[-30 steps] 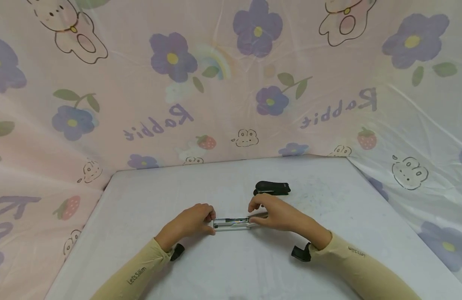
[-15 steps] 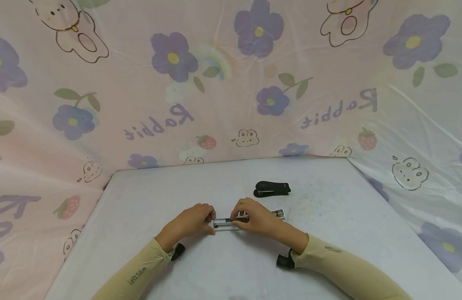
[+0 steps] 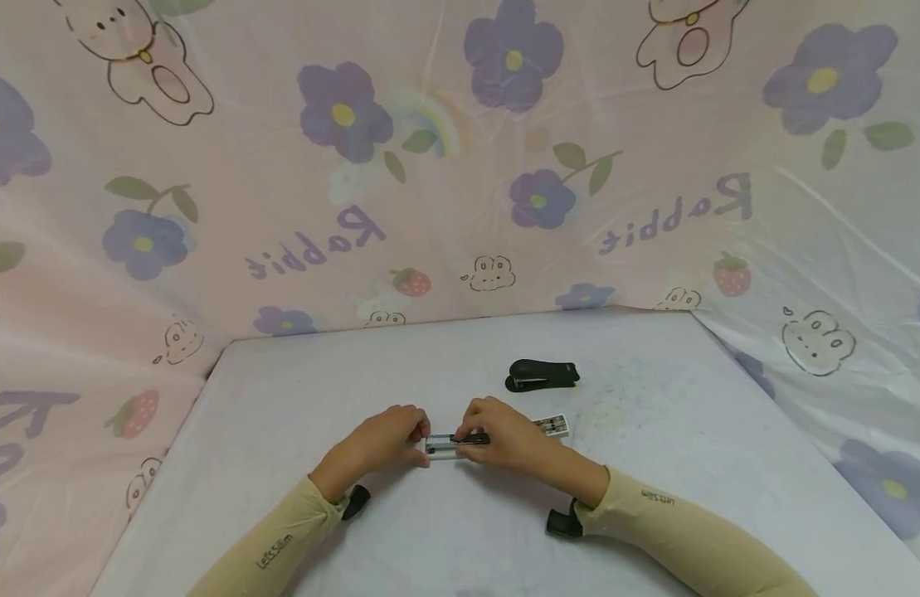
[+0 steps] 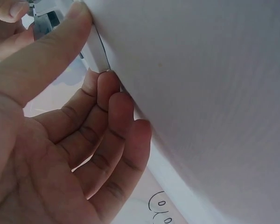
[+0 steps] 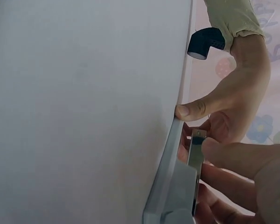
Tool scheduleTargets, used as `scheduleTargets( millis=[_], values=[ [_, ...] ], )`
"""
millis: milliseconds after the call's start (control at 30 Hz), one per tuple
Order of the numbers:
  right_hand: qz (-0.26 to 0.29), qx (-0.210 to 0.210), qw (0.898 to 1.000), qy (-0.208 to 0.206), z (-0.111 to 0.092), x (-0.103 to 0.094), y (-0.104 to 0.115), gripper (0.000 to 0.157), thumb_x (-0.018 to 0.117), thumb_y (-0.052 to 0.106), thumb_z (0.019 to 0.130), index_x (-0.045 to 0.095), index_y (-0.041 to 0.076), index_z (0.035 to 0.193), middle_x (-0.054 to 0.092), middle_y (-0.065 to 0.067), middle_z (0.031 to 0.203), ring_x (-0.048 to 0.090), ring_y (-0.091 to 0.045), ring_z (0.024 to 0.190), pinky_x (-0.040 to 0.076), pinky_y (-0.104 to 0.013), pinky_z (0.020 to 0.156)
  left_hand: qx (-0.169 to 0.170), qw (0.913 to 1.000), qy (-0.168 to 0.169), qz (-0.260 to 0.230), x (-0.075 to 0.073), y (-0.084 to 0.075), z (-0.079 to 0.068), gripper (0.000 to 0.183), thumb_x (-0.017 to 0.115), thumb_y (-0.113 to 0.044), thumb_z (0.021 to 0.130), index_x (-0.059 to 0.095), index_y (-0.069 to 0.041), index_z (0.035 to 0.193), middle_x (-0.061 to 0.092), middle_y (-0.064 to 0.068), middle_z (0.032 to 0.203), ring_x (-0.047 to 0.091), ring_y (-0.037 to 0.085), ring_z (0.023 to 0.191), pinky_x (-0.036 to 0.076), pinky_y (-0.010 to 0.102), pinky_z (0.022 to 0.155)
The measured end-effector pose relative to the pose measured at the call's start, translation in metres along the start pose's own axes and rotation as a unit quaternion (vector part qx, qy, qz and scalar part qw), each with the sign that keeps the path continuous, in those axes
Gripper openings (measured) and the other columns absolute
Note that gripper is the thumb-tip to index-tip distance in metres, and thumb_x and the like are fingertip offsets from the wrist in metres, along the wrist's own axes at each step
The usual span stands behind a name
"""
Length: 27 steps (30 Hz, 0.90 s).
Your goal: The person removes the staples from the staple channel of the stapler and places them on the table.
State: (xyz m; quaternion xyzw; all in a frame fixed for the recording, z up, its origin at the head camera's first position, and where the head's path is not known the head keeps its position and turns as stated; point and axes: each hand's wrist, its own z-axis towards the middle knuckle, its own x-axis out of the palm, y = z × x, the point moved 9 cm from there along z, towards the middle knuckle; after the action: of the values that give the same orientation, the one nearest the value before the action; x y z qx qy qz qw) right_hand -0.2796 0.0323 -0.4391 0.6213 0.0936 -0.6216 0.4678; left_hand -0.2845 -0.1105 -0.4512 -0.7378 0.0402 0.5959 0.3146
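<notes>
A long slim white holder (image 3: 440,453) with a metal channel lies on the table, its far right part (image 3: 555,425) showing beyond the right hand. My left hand (image 3: 377,438) holds its left end, thumb on the near side and fingers at the end, as the left wrist view shows its white edge (image 4: 97,51). Over the middle, my right hand (image 3: 513,438) pinches a slim dark metallic strip (image 3: 473,439) between thumb and fingers. In the right wrist view this strip (image 5: 196,151) stands along the holder. The right fingers cover much of the holder's middle.
Behind the right hand a black stapler (image 3: 542,376) lies on the white-covered table (image 3: 340,373). A printed curtain (image 3: 445,182) hangs round the back and sides. A black wrist camera (image 3: 564,524) sits under the right forearm.
My right hand has moved left along the white holder, with the dark strip now pinched in its fingers. The holder's right part and the stapler have come into fuller view. The left hand stays put.
</notes>
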Motion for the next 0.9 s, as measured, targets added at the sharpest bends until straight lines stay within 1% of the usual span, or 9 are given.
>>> scheduleTargets(
  millis=[133,267,467,700,900],
  values=[
    [-0.015,-0.005,1.0,-0.004,-0.0003,0.0008,0.0019,0.016,0.089,0.022,0.091,0.085,0.015,0.105,0.066,0.007,0.102,0.059,-0.014,0.099,0.052,-0.031,0.086,0.005,1.0,0.001,-0.001,0.0006,-0.0004,0.0013,0.036,0.095,-0.02,0.084,0.065,-0.009,0.102,0.059,-0.002,0.093,0.051,0.015,0.088,0.049,0.036,0.078],
    [-0.012,-0.008,1.0,-0.008,-0.0005,0.0007,0.0044,0.019,0.089,0.021,0.09,0.085,0.015,0.107,0.066,0.005,0.104,0.059,-0.015,0.099,0.051,-0.031,0.086,0.0,1.0,0.004,-0.005,0.0005,-0.0002,0.0009,0.036,0.095,-0.019,0.084,0.065,-0.009,0.102,0.059,-0.001,0.093,0.051,0.015,0.087,0.049,0.037,0.078],
    [0.012,-0.006,1.0,-0.008,-0.0018,-0.0004,0.0062,0.021,0.089,0.022,0.091,0.085,0.014,0.111,0.066,0.004,0.107,0.059,-0.016,0.102,0.049,-0.033,0.088,-0.003,1.0,0.0,-0.001,-0.002,-0.0019,-0.0006,0.036,0.095,-0.018,0.084,0.065,-0.01,0.102,0.061,-0.001,0.094,0.051,0.014,0.088,0.049,0.036,0.079],
    [0.049,-0.001,0.999,-0.004,-0.0027,0.0011,0.0026,0.02,0.087,0.022,0.093,0.084,0.014,0.111,0.066,0.006,0.107,0.059,-0.015,0.102,0.049,-0.032,0.088,0.002,1.0,0.0,-0.001,-0.0023,-0.0034,-0.0021,0.036,0.095,-0.019,0.084,0.065,-0.01,0.101,0.06,0.0,0.094,0.051,0.015,0.088,0.048,0.036,0.078],
    [0.063,-0.005,0.998,-0.02,-0.0035,-0.0008,0.0014,0.016,0.086,0.02,0.094,0.085,0.014,0.109,0.066,0.006,0.106,0.06,-0.014,0.099,0.051,-0.031,0.085,0.007,1.0,-0.001,0.003,-0.0023,-0.0045,-0.0018,0.036,0.094,-0.02,0.084,0.065,-0.009,0.102,0.06,-0.001,0.094,0.051,0.014,0.088,0.049,0.036,0.078]
  ],
)
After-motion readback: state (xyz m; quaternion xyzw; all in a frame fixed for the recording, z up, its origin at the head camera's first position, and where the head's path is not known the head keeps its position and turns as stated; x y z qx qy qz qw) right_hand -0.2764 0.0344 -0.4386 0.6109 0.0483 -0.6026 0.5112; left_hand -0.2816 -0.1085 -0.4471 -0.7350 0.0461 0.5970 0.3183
